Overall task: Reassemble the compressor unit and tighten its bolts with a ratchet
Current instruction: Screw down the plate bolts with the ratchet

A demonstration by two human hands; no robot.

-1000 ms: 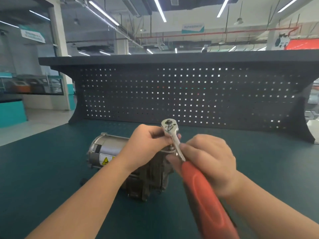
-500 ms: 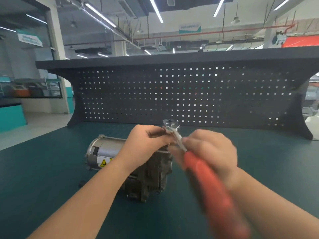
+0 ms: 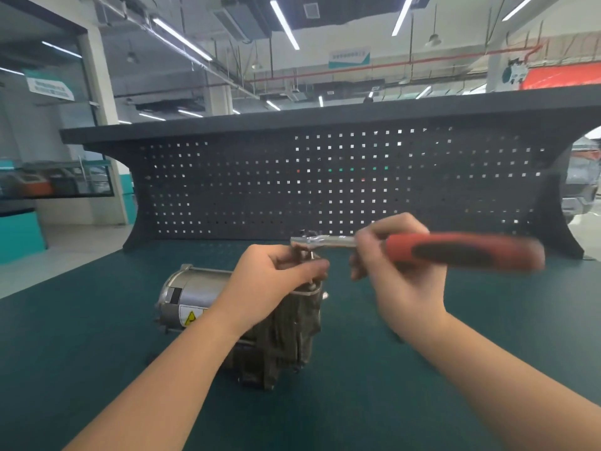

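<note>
Compressor unit (image 3: 247, 320), silver cylindrical motor housing with a yellow warning label plus a dark finned metal block at its right end, lies on its side on the dark green bench mat (image 3: 81, 353), centre-left. Ratchet (image 3: 422, 250), chrome head and shank with a red-and-black handle, sits roughly horizontal above the dark block, head to the left, handle pointing right; motion-blurred. Right hand (image 3: 400, 281) grips it where the shank meets the handle, fingers curled round it. Left hand (image 3: 276, 281) is at the top of the block just under the ratchet head, fingers pinching the socket/extension there; exact contact is blurred. Black perforated pegboard (image 3: 325, 183) stands behind.
</note>
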